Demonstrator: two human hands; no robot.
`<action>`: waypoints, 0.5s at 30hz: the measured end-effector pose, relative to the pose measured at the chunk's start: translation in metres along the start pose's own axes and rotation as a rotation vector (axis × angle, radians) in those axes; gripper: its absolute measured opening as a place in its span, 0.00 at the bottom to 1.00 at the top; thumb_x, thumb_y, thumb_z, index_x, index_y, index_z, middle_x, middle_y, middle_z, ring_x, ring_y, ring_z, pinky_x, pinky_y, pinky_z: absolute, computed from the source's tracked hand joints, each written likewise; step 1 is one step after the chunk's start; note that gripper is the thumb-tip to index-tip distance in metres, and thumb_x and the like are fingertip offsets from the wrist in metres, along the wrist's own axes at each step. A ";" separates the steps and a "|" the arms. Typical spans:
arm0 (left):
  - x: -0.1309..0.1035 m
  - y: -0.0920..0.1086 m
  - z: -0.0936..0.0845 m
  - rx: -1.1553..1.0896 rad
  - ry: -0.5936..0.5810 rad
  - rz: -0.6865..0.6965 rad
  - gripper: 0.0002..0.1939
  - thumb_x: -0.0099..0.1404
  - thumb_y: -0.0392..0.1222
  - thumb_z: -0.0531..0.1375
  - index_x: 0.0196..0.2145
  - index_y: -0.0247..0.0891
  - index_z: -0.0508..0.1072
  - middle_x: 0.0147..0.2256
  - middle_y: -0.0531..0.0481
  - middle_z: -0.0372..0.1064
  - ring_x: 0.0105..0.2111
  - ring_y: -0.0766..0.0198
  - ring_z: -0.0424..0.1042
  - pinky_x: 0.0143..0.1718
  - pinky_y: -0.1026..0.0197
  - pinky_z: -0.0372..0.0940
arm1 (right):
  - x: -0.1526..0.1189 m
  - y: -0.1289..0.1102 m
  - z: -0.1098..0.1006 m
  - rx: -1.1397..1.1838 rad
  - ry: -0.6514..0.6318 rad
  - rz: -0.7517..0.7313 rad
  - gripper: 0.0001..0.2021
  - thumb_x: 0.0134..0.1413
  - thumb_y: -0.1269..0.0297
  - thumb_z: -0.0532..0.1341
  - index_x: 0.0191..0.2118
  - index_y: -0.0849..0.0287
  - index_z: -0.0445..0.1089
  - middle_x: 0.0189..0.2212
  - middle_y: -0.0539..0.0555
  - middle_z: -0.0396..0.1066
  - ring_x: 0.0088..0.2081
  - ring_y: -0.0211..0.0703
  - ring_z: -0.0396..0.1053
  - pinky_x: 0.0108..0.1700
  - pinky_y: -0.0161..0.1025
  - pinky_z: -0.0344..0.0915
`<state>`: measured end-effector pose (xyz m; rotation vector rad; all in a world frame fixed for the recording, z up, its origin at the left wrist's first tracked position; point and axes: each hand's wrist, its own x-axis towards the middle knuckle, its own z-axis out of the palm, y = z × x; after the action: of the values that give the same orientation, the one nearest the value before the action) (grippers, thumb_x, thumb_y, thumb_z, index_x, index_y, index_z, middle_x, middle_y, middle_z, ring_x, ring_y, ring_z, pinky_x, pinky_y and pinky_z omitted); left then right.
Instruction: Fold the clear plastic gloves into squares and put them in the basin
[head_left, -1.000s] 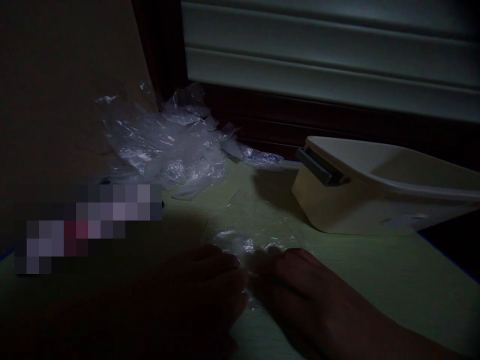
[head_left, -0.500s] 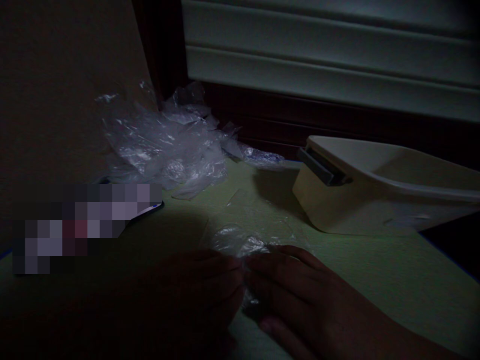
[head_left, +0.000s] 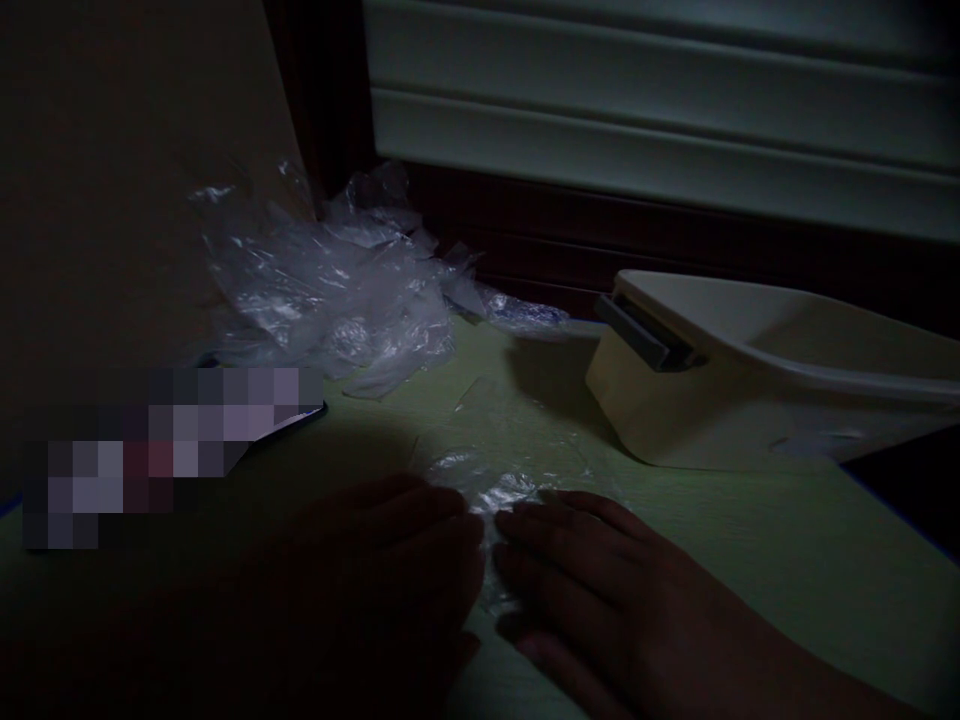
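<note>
A clear plastic bag (head_left: 517, 470) lies spread on the pale green tabletop, its near part under my fingers. My left hand (head_left: 397, 560) rests on its left side, palm down, in deep shadow, with the fingers stretched out. From the right, my right hand (head_left: 592, 570) lies flat on the bag, its fingers extended and its thumb apart below. A narrow strip of shiny, wrinkled plastic shows between the two sets of fingertips. The parts of the bag beneath both hands are hidden.
A heap of crumpled clear plastic bags (head_left: 337, 290) sits at the back left. A phone-like flat object (head_left: 289, 425), mostly pixelated, lies at the left. On the right stands a cream plastic bin (head_left: 690, 420) with a grey latch. White slatted panels (head_left: 637, 110) rise behind the table (head_left: 750, 540).
My left hand has shifted slightly left, so the gap between the fingertips is wider. My right hand and the bag have barely moved.
</note>
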<state>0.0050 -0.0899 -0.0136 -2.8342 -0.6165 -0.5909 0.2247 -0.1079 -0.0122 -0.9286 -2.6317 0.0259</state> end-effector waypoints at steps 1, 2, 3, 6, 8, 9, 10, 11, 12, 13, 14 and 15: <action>0.001 -0.001 0.001 -0.005 0.036 0.017 0.13 0.69 0.37 0.44 0.37 0.39 0.69 0.39 0.56 0.70 0.41 0.68 0.65 0.49 0.66 0.56 | 0.000 0.000 0.000 0.001 -0.008 -0.005 0.12 0.59 0.64 0.53 0.44 0.60 0.71 0.43 0.55 0.73 0.48 0.42 0.66 0.53 0.39 0.60; 0.002 -0.001 0.001 -0.008 0.073 0.026 0.14 0.70 0.37 0.43 0.38 0.36 0.68 0.39 0.54 0.70 0.41 0.68 0.65 0.50 0.66 0.55 | 0.000 0.000 0.000 -0.001 -0.006 -0.008 0.12 0.59 0.64 0.53 0.43 0.60 0.71 0.43 0.55 0.73 0.48 0.42 0.66 0.53 0.39 0.61; 0.004 -0.001 0.003 -0.012 0.100 0.028 0.16 0.70 0.38 0.42 0.39 0.34 0.68 0.39 0.52 0.70 0.41 0.67 0.65 0.50 0.66 0.55 | 0.000 0.001 0.001 -0.006 0.001 -0.009 0.12 0.59 0.63 0.54 0.43 0.60 0.72 0.43 0.55 0.73 0.48 0.42 0.66 0.53 0.39 0.61; 0.007 0.001 0.005 -0.029 0.082 -0.015 0.18 0.71 0.42 0.42 0.40 0.32 0.69 0.41 0.49 0.71 0.42 0.65 0.66 0.51 0.64 0.56 | 0.000 0.000 0.001 -0.021 0.024 -0.022 0.12 0.58 0.63 0.55 0.43 0.59 0.72 0.43 0.54 0.73 0.48 0.42 0.67 0.53 0.40 0.61; 0.007 0.003 0.004 -0.036 0.041 -0.045 0.16 0.70 0.42 0.44 0.41 0.33 0.69 0.42 0.49 0.71 0.43 0.64 0.67 0.50 0.62 0.57 | 0.000 -0.001 0.000 -0.026 0.026 -0.019 0.11 0.58 0.63 0.55 0.43 0.58 0.72 0.44 0.54 0.73 0.48 0.41 0.67 0.52 0.40 0.62; 0.007 0.003 0.004 -0.034 0.029 -0.056 0.15 0.70 0.41 0.45 0.41 0.34 0.69 0.42 0.49 0.71 0.43 0.64 0.67 0.50 0.62 0.57 | -0.001 -0.001 0.000 -0.027 0.021 -0.014 0.12 0.58 0.64 0.55 0.44 0.58 0.72 0.44 0.54 0.72 0.48 0.42 0.67 0.52 0.40 0.62; 0.006 0.003 0.003 -0.028 0.032 -0.056 0.15 0.70 0.41 0.45 0.41 0.34 0.69 0.41 0.49 0.71 0.43 0.65 0.67 0.50 0.63 0.57 | -0.001 -0.002 -0.001 -0.028 0.013 -0.009 0.12 0.59 0.64 0.54 0.44 0.58 0.71 0.45 0.54 0.72 0.48 0.42 0.67 0.52 0.40 0.63; 0.006 0.003 0.002 -0.016 0.041 -0.050 0.16 0.70 0.40 0.44 0.40 0.34 0.69 0.41 0.49 0.71 0.43 0.65 0.67 0.50 0.63 0.57 | -0.001 -0.002 -0.002 -0.030 -0.001 0.000 0.13 0.59 0.64 0.53 0.45 0.58 0.71 0.46 0.54 0.72 0.49 0.42 0.67 0.52 0.40 0.63; 0.006 0.002 0.001 0.004 0.054 -0.045 0.16 0.71 0.39 0.43 0.40 0.34 0.69 0.42 0.49 0.71 0.44 0.65 0.67 0.50 0.63 0.57 | -0.002 -0.002 -0.002 -0.031 -0.019 0.003 0.13 0.60 0.64 0.53 0.46 0.58 0.71 0.46 0.54 0.72 0.49 0.43 0.66 0.52 0.40 0.63; 0.005 0.001 0.001 0.030 0.069 -0.043 0.16 0.71 0.38 0.42 0.40 0.33 0.68 0.42 0.49 0.70 0.45 0.64 0.66 0.50 0.63 0.57 | -0.002 -0.001 -0.002 -0.031 -0.037 0.000 0.14 0.60 0.64 0.52 0.47 0.58 0.70 0.46 0.54 0.71 0.49 0.43 0.66 0.52 0.40 0.63; 0.005 0.000 0.001 0.052 0.083 -0.032 0.16 0.71 0.38 0.42 0.40 0.33 0.68 0.43 0.48 0.70 0.46 0.64 0.66 0.49 0.63 0.57 | -0.002 0.000 -0.001 -0.029 -0.044 -0.006 0.14 0.60 0.64 0.52 0.47 0.59 0.70 0.46 0.54 0.71 0.49 0.43 0.66 0.52 0.40 0.63; 0.006 -0.001 0.001 0.074 0.086 -0.022 0.16 0.71 0.38 0.42 0.40 0.33 0.68 0.43 0.47 0.70 0.46 0.63 0.66 0.49 0.63 0.58 | -0.002 0.001 -0.001 -0.023 -0.044 -0.017 0.14 0.60 0.63 0.52 0.47 0.59 0.70 0.46 0.54 0.72 0.49 0.43 0.67 0.51 0.39 0.63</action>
<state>0.0093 -0.0864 -0.0117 -2.7209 -0.6418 -0.6754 0.2268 -0.1087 -0.0124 -0.9234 -2.6852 0.0114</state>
